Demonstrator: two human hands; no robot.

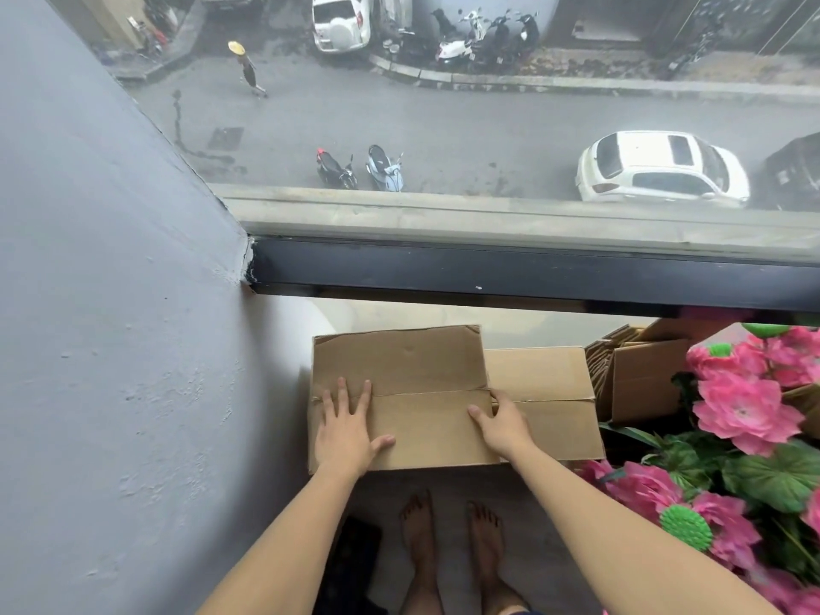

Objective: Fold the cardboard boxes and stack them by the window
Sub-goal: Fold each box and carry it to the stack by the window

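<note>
Down by the black-framed window (488,273), against the grey wall (111,304), we're leaning over a closed brown cardboard box (399,392). Our left hand (344,430) is lying flat on its lid, fingers spread wide, and our right hand (503,421) is curling over its right edge (second closed tan box (546,392) sitting right beside it).

Bare forearms (284,526); bare feet (419,539); sleeveless

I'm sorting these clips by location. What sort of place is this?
Probably an upstairs room in a town building: a large dark-framed window overlooks a street with a white car, and closed brown cardboard boxes sit on the floor beside pink artificial flowers.
</note>
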